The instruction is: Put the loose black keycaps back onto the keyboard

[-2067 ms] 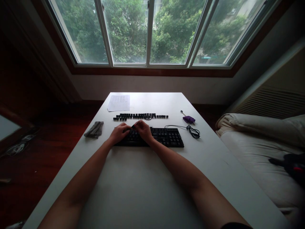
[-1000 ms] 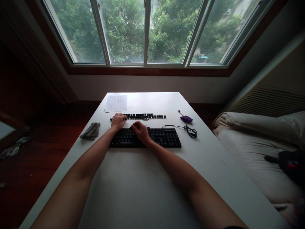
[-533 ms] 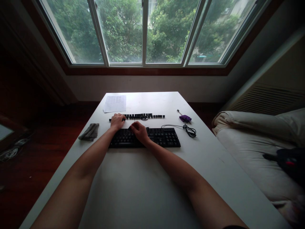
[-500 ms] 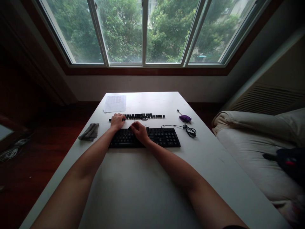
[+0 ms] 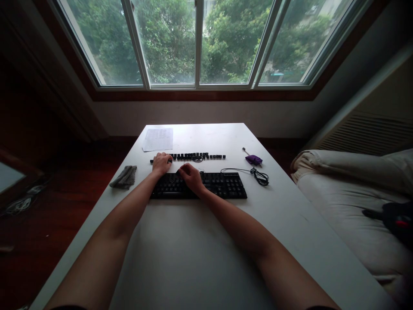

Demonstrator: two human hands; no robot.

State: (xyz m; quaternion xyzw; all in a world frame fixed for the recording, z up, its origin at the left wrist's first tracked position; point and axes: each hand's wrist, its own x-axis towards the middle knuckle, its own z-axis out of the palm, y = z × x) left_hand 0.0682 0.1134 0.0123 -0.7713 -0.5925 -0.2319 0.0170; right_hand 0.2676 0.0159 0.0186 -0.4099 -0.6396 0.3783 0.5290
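A black keyboard [image 5: 222,185] lies across the white table, its cable at the back right. Behind it several loose black keycaps [image 5: 193,155] stand in a row. My left hand [image 5: 161,163] rests at the row's left part, fingers bent and closed around a dark keycap [image 5: 170,160] at the fingertips. Over the keyboard's back edge, my right hand [image 5: 191,176] is closed in a pinch. Something small and dark shows at its fingertips, with a thin line above; its kind is unclear. A small dark ring [image 5: 198,159] lies just in front of the keycaps.
Printed paper [image 5: 158,139] lies at the table's far left, with a grey cloth [image 5: 124,177] nearer. Towards the right are a purple pouch-like item [image 5: 254,159], a small brush-like stick [image 5: 245,151] and the coiled cable [image 5: 260,177]. A pale sofa [image 5: 335,215] stands beside the table.
The whole view has shifted slightly, so the table sits a little further right. Both hands keep nearly the same places over the keycaps and keyboard.
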